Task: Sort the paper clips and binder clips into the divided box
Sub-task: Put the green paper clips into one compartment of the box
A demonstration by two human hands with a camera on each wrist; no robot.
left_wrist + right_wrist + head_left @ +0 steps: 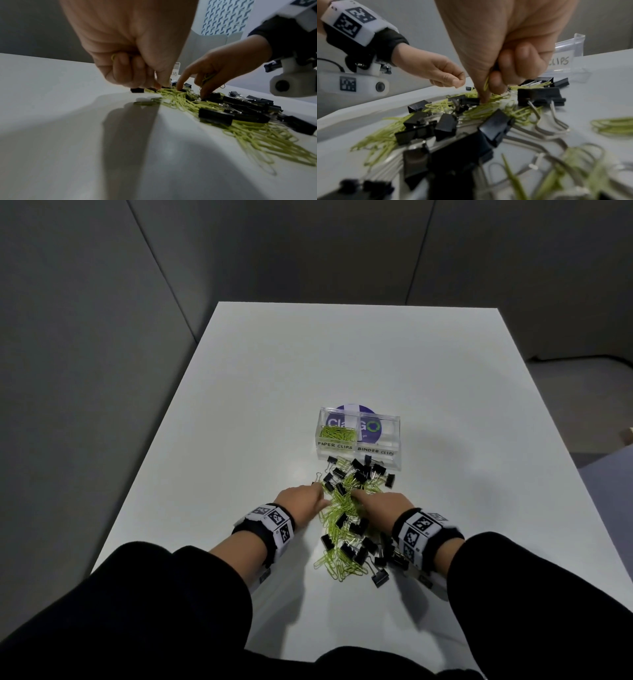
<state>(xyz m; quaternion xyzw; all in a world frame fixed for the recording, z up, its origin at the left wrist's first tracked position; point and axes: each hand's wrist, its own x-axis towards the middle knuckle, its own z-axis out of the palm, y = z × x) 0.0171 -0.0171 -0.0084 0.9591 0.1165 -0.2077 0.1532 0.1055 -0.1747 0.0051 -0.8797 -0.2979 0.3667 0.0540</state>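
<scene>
Both my hands pinch thin green wire paper clips (337, 510) near the clear plastic divided box (394, 440); lift slowly, shedding tangled black metal binder clips (363, 474).

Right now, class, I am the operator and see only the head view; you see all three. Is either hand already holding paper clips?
Observer: Yes. The right wrist view shows the right hand with green paper clips tucked under its curled fingers.
Operator: And the left?
Observer: In the left wrist view, the left hand has a green clip peeking out of its curled fingers.
Operator: Is the right hand reaching for more?
Observer: One fingertip presses into the pile beside a black binder clip.
</scene>
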